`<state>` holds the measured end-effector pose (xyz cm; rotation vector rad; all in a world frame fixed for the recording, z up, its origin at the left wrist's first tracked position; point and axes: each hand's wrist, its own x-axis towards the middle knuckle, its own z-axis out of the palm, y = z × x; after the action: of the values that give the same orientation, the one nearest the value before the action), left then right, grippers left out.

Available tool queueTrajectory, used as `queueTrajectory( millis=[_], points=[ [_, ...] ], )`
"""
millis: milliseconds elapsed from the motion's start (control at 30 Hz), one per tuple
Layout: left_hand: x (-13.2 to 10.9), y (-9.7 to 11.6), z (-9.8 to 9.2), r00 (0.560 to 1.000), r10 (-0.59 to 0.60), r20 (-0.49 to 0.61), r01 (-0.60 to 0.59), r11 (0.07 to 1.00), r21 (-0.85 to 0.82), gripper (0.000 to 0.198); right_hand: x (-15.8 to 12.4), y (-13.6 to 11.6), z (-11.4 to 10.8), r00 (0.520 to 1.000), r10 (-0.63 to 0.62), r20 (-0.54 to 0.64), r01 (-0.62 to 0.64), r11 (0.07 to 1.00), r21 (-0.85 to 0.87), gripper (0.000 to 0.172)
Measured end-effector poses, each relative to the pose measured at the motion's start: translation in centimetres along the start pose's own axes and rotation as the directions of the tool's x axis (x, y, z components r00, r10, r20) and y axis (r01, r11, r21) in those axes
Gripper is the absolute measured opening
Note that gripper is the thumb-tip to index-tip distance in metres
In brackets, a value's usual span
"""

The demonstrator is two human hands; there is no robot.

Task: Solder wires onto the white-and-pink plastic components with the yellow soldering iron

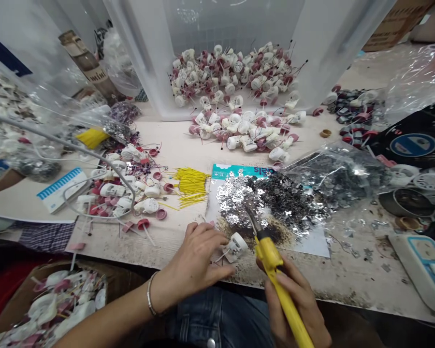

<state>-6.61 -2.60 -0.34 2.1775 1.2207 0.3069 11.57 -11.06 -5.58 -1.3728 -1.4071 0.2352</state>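
While the right hand [297,299] wraps around the yellow-handled tool [271,256], the left hand [195,263] curls at the left side of a white plastic part [237,244], lower centre of frame; whether thumb and fingers actually pinch it cannot be told. Tool axis: slanted from bottom right to upper left, its bent metal tip [253,220] over the small metal plates [234,191], above and right of the part. Part: tilted, ring-shaped end toward the upper right. Left hand is nearer to it; right hand is apart, at lower right. Room: tabletop [170,241] shows left of the left hand, toward the yellow strands [192,186] and scattered red caps [144,224]. Upper right of the part, the plates and their white sheet [318,246] crowd the space; below, the table's front edge [362,305] limits travel, with the person's lap [224,314] beneath.
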Motion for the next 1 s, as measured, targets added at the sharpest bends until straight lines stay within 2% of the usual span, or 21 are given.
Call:
queueTrajectory(
  millis=[33,67,133,167,200,300,367,433,500,600,667,833,933,1000],
  points=[
    [-0.2,-0.3,-0.2,0.997,0.076,0.006,-0.076,0.997,0.005,0.042,0.4,0.6,0.9,0.998,-0.062,0.001,0.062,0.998,-0.005,0.018],
    [-0.3,-0.5,-0.4,0.989,0.144,0.022,-0.144,0.989,0.011,0.046,0.7,1.3,1.7,0.990,-0.140,0.003,0.140,0.990,-0.010,0.017],
    [-0.5,-1.0,-0.5,0.973,0.225,0.045,-0.226,0.974,0.019,0.024,0.9,2.5,3.1,0.977,-0.196,0.079,0.196,0.981,0.016,0.020],
    [-0.6,-1.2,-0.4,0.972,0.233,0.036,-0.234,0.972,0.016,0.011,0.8,2.9,3.6,0.972,-0.212,0.096,0.211,0.977,0.024,0.020],
    [-0.5,-1.4,-0.4,0.973,0.232,0.016,-0.232,0.973,0.005,0.010,0.6,3.1,3.9,0.970,-0.216,0.111,0.214,0.976,0.031,0.021],
    [-0.1,-1.8,0.1,0.970,0.220,-0.100,-0.223,0.975,-0.021,0.017,0.2,2.7,3.9,0.974,-0.213,0.073,0.211,0.977,0.025,0.020],
    [0.6,-1.9,0.5,0.957,0.242,-0.162,-0.238,0.970,0.044,0.016,0.3,1.8,3.4,0.981,-0.192,0.022,0.192,0.981,0.012,0.019],
    [1.6,-1.7,0.9,0.953,0.270,-0.133,-0.248,0.955,0.165,0.015,0.6,1.1,2.8,0.987,-0.161,-0.020,0.161,0.987,-0.003,0.020],
    [2.6,-1.5,1.3,0.970,0.242,-0.026,-0.227,0.938,0.261,0.015,0.9,0.8,2.5,0.991,-0.128,-0.041,0.127,0.992,-0.023,0.022],
    [3.9,-1.0,1.6,0.988,0.128,0.084,-0.148,0.941,0.304,0.017,1.1,0.8,2.3,0.994,-0.090,-0.058,0.089,0.996,-0.023,0.023],
    [4.5,-0.8,1.6,0.990,0.089,0.108,-0.120,0.942,0.315,0.017,1.0,0.9,2.4,0.996,-0.066,-0.062,0.066,0.998,0.003,0.023],
    [5.0,-0.5,1.7,0.984,0.109,0.140,-0.153,0.920,0.360,0.017,1.1,0.9,2.2,0.998,0.013,-0.066,-0.010,0.999,0.051,0.019],
    [4.5,-0.3,1.5,0.983,0.079,0.165,-0.131,0.932,0.337,0.017,0.8,1.3,0.9,0.995,-0.001,-0.103,0.006,0.999,0.048,0.020],
    [4.2,-0.1,1.4,0.987,0.019,0.158,-0.063,0.957,0.283,0.016,0.4,1.4,-0.4,0.997,-0.042,-0.068,0.041,0.999,-0.011,0.027]
  ],
)
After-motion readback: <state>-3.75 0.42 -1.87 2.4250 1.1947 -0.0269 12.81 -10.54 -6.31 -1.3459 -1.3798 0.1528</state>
